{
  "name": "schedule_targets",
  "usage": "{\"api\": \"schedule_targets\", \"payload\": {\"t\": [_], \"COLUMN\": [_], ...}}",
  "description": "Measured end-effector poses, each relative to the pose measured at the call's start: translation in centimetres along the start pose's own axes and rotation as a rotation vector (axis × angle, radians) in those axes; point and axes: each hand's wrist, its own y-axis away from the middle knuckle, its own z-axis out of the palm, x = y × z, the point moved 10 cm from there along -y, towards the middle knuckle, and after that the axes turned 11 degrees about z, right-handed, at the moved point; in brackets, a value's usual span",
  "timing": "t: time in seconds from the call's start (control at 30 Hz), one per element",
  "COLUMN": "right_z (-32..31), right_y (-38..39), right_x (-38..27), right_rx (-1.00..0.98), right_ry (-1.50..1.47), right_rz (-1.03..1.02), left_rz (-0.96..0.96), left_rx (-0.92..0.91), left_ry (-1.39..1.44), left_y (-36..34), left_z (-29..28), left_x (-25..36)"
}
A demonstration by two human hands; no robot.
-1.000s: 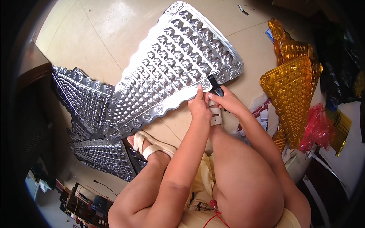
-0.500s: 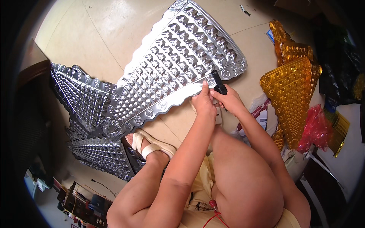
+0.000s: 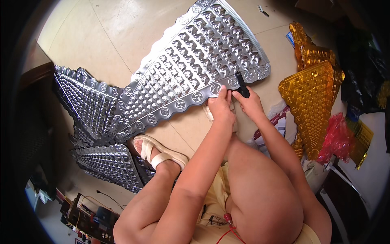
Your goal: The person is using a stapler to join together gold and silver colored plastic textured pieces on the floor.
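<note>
A silver embossed fan-shaped panel (image 3: 174, 77) with a scalloped rim stretches across the floor in front of me. At its near edge my left hand (image 3: 221, 106) pinches the rim between thumb and fingers. Just to the right, my right hand (image 3: 251, 106) is closed round a slim black tool (image 3: 243, 85) that looks like a stapler. Its tip lies over the panel's rim, by the round embossed medallions. My palm hides the tool's rear end. The panel's narrow end meets more silver folded panels (image 3: 87, 105) at the left.
Gold embossed panels (image 3: 310, 97) stand at the right, beside crumpled red plastic (image 3: 337, 138) and a black bag (image 3: 361, 77). My sandalled foot (image 3: 160, 152) is close to the silver panel's near edge. Two small pieces (image 3: 263, 11) lie on the tiled floor at top right.
Both hands and the tool have shifted slightly right along the rim. The silver panel has tilted and moved a little right and up, its near edge now less glaring.
</note>
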Motion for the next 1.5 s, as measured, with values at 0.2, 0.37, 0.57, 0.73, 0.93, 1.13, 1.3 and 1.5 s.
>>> {"api": "schedule_targets", "payload": {"t": [0.2,0.37,0.57,0.73,0.93,1.13,1.3,1.5], "right_z": [-1.6,-0.5,-1.5,-7.3,-8.6,-9.0,-9.2,-9.4], "right_y": [0.1,-0.2,0.2,1.2,1.8,1.7,2.0,1.9], "right_x": [-0.2,-0.6,1.2,2.6,3.5,3.7,3.7,4.1], "right_rx": [0.0,-0.221,-0.281,0.311,0.482,0.514,0.553,0.548], "right_ry": [-0.016,-0.299,-0.329,0.378,0.598,0.6,0.562,0.548], "right_rz": [0.082,0.065,0.091,0.055,-0.033,-0.064,-0.081,-0.055], "left_rz": [0.072,0.083,0.193,0.256,0.313,0.828,1.228,1.575], "left_rx": [0.001,-0.018,-0.048,-0.067,-0.121,-0.152,-0.205,-0.032], "left_ry": [0.072,0.055,0.016,-0.04,-0.073,-0.281,-0.258,-0.181], "left_y": [-1.1,-1.8,-2.1,-1.9,-2.8,1.4,8.2,9.3], "left_z": [-2.3,-2.6,-1.8,-2.3,-2.1,0.4,3.3,-2.4], "left_x": [2.9,3.3,5.5,7.1,10.3,20.1,30.7,40.6]}}
